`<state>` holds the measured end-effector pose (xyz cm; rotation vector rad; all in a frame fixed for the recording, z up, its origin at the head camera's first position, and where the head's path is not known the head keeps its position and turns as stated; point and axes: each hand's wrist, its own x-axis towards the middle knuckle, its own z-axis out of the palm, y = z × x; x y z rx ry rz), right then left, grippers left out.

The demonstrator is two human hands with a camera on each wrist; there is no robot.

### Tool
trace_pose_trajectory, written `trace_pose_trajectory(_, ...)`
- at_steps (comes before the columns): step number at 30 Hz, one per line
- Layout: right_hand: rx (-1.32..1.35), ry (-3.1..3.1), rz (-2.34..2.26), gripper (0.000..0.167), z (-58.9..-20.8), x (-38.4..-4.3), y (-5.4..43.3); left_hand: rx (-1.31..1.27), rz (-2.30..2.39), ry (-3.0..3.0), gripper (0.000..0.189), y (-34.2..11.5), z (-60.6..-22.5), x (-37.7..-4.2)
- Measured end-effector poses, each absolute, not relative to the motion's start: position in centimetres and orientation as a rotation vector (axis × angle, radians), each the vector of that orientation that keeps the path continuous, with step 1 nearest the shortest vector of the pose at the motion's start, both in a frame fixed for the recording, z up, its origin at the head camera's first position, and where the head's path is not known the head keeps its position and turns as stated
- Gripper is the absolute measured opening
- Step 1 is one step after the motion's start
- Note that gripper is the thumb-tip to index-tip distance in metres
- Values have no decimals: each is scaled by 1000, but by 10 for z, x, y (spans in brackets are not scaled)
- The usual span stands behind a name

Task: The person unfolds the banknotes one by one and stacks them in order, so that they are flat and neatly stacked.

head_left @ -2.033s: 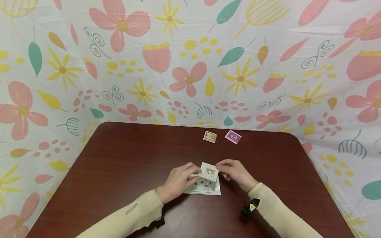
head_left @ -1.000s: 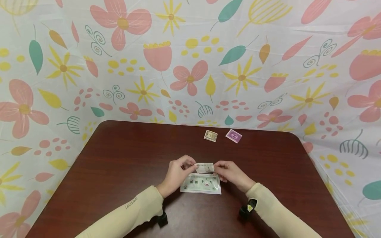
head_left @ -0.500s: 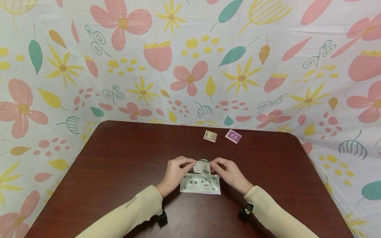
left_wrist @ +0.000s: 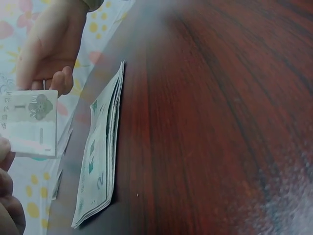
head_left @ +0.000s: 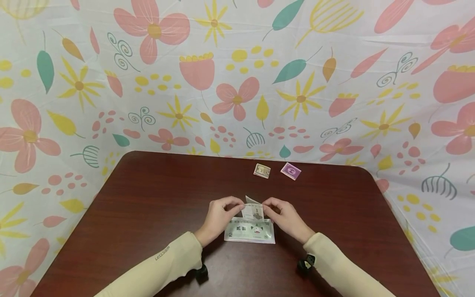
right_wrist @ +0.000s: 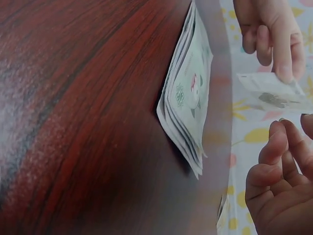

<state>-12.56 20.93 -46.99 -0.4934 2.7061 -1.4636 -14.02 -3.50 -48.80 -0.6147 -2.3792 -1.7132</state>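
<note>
A small play-money banknote (head_left: 253, 212) marked 1 is raised just beyond a stack of green notes, its front panel facing back and a folded flap standing up behind. My left hand (head_left: 219, 215) pinches its left edge between thumb and fingers. At the upper right corner, my right hand (head_left: 287, 215) pinches the same note. The stack of banknotes (head_left: 249, 232), marked 2 with a cartoon face, lies flat on the table under both hands. In the left wrist view the held banknote (left_wrist: 32, 125) shows a printed flower; part of it is cut off by the frame.
Two folded notes lie near the far edge of the dark wooden table (head_left: 167, 185): a tan one (head_left: 262, 170) and a purple one (head_left: 291, 171). A flower-patterned cloth (head_left: 237, 62) hangs behind the table.
The note went from a folded square with a cartoon picture up to a raised panel showing 1, with a flap rising behind. The hands drew slightly closer together; the green stack is uncovered.
</note>
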Motion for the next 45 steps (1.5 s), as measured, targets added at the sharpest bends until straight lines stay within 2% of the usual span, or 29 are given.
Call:
trace_pose_trajectory(8, -461, 2588, -1533, 15, -474, -131, 216, -764, -1932, -2378, 6, -37, -490, -142)
trace_pose_trajectory(17, -656, 2406, -1512, 27, -478, -135, 222, -870, -2101, -2374, 8, -37, -487, -142)
trace_pose_trajectory(24, -516, 2301, -1580, 26, -473, -134, 227, -793, -2064, -2393, 7, -43, -489, -145)
trace_pose_trajectory(29, -386, 2364, -1606, 19, -474, -132, 233, -707, -2036, -2388, 7, -50, -493, -148)
trace_pose_trajectory(45, -263, 2522, -1676, 11, -474, -127, 238, -571, -1918, -2437, 5, -63, -498, -151)
